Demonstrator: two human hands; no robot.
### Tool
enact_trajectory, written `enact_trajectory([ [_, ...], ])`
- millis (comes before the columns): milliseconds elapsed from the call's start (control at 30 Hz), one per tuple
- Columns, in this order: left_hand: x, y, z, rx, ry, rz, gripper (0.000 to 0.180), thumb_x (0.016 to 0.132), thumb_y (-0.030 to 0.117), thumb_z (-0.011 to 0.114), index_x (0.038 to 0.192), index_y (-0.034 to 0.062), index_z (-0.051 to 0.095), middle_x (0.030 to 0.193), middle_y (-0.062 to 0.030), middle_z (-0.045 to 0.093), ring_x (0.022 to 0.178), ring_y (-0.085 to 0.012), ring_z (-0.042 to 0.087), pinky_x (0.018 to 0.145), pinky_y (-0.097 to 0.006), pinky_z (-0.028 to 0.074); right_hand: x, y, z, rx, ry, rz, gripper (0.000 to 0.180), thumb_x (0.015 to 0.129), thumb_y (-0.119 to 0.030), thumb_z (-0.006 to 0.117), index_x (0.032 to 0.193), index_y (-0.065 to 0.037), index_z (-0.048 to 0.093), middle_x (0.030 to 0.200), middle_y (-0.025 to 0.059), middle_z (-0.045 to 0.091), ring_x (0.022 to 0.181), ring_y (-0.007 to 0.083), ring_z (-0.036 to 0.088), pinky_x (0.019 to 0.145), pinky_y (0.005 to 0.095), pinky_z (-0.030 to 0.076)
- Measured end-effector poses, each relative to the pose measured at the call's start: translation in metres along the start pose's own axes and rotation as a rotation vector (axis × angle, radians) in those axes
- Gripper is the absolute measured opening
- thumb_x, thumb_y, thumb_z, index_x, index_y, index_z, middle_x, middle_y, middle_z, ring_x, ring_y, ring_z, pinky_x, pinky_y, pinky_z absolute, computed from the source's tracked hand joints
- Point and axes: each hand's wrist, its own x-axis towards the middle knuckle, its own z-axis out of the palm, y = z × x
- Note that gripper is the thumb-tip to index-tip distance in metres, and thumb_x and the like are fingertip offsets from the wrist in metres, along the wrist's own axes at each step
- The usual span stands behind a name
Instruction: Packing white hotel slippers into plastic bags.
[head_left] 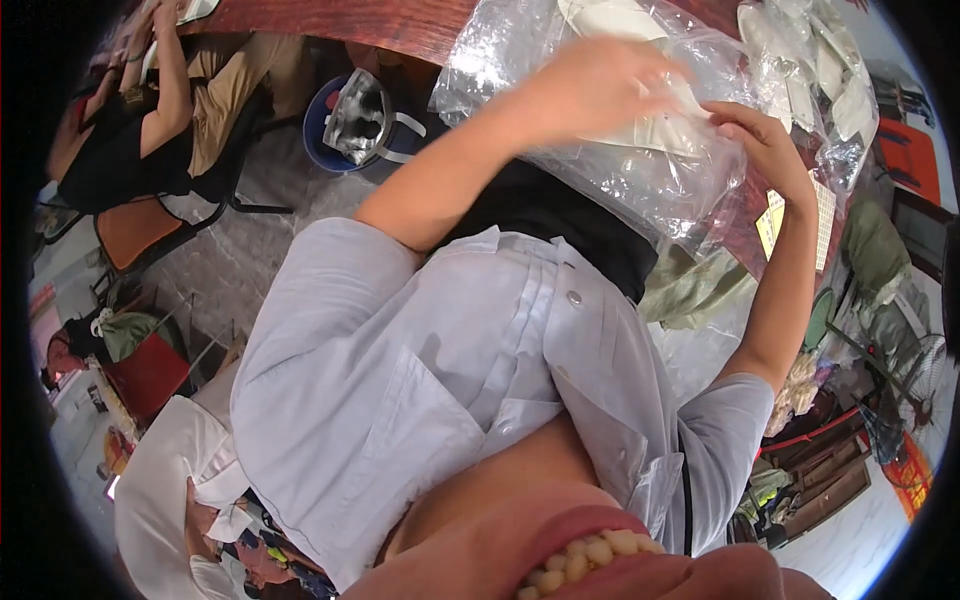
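A large clear plastic bag (pixel 640 160) holding flat white pieces lies on the reddish-brown table (pixel 380 25) in front of me. My left hand (pixel 595 75) is blurred and rests on top of the bag, over a white piece; its grip is unclear. My right hand (pixel 765 140) pinches the bag's right edge with curled fingers. My pale blue shirt fills the middle of the view.
More clear packs of white pieces (pixel 815 60) lie at the table's far right, with a yellow card (pixel 772 222) below them. A blue bucket (pixel 325 125) stands under the table. Another person (pixel 150 120) sits at the upper left. Someone in white (pixel 170 470) is at the lower left.
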Motion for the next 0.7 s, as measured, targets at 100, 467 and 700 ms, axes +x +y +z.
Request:
enact_trajectory([
  [100,-0.008,-0.044,-0.023,0.31,0.359,-0.284,0.026,0.09,0.023,0.059,0.097,0.0007,0.069,0.09,-0.0228,0.069,0.089,-0.0405,0.066,0.078,-0.049,0.051,0.009,-0.001,0.015,-0.174,-0.051,-0.036,0.048,0.086,-0.016,0.067,0.134,-0.015,0.061,0.112,0.0112,0.07,0.104,0.0298,0.064,0.092,0.0363,0.049],
  [467,-0.025,-0.117,-0.006,0.491,0.278,-0.534,0.032,0.084,0.032,0.066,0.086,0.0006,0.07,0.089,-0.0222,0.068,0.086,-0.041,0.065,0.076,-0.048,0.051,-0.016,0.028,0.015,-0.746,0.12,0.084,0.074,0.067,-0.026,0.084,0.133,-0.02,0.051,0.124,0.0074,0.061,0.122,0.031,0.049,0.102,0.0454,0.034],
  [700,-0.03,-0.119,0.003,0.394,0.435,-0.418,0.031,0.082,0.033,0.069,0.085,0.0014,0.072,0.084,-0.0189,0.068,0.082,-0.0371,0.066,0.072,-0.044,0.051,-0.059,0.04,0.041,-1.054,0.453,0.001,0.054,0.072,-0.028,0.079,0.123,-0.015,0.065,0.125,0.0065,0.061,0.121,0.0325,0.049,0.101,0.0458,0.035],
])
